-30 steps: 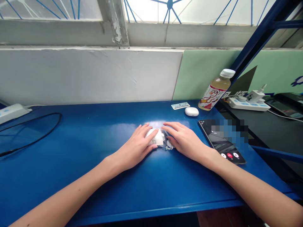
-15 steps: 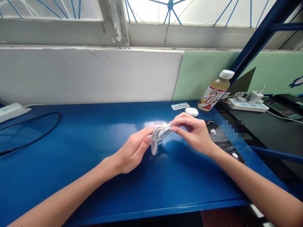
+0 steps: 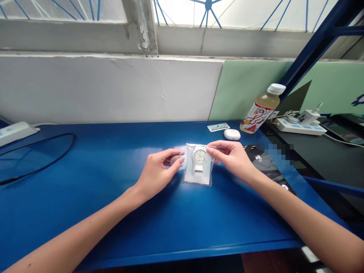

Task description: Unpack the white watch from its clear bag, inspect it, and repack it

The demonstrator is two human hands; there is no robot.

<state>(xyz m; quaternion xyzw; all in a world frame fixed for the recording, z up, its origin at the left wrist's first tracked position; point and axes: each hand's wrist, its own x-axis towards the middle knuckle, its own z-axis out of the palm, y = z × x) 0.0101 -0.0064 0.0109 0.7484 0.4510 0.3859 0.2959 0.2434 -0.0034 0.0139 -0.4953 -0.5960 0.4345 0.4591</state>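
A small clear plastic bag (image 3: 199, 167) with a white watch inside hangs upright just above the blue table (image 3: 113, 197). My right hand (image 3: 231, 159) pinches the bag's top right corner. My left hand (image 3: 157, 172) is closed in a pinch on a small oval tag (image 3: 174, 159), which a thin bead chain joins to the bag's top left corner.
A phone (image 3: 265, 161) with a lit screen lies right of my right hand. Behind it are a white earbud case (image 3: 232, 134), a small card (image 3: 218, 127) and a tilted drink bottle (image 3: 261, 108). A power strip (image 3: 300, 127) is at far right, a black cable (image 3: 36, 159) at left.
The bag lay flat under both hands a second ago. Both hands lifted it and turned it upright, so the watch face now shows, and the left hand took the tag.
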